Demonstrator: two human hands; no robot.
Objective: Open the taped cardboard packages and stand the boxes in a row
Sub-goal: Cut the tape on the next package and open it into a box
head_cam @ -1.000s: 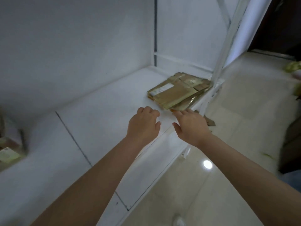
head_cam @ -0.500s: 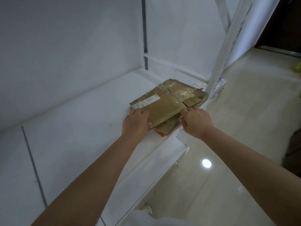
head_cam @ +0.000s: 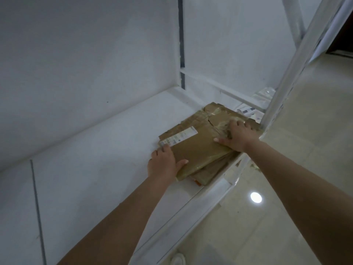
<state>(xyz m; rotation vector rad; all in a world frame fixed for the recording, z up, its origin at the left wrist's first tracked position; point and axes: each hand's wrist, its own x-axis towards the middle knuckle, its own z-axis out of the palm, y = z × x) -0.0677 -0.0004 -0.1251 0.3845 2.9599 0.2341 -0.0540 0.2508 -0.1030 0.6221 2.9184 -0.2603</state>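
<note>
stack: a pile of flat brown taped cardboard packages [head_cam: 202, 148] is parked at the far right end of the white shelf board [head_cam: 91, 169], right by the white metal upright post [head_cam: 298, 60]. a white shipping label [head_cam: 180, 135] is stuck on the top piece.
left hand [head_cam: 164, 164]: laid on the near left corner of the top package, thumb spread along the edge; whether the fingers are tucked under can't be told.
right hand [head_cam: 236, 137]: pressed flat on the shiny taped area at the right side, fingers spread fairly wide, nothing pinched.
done so far: pretty much nothing, judging by this. tape looks intact, everything's flat, no box is seen standing.
left to do: basically all of it. top package to be pulled off the pile, tape opened, boxes stood in a row.
</note>
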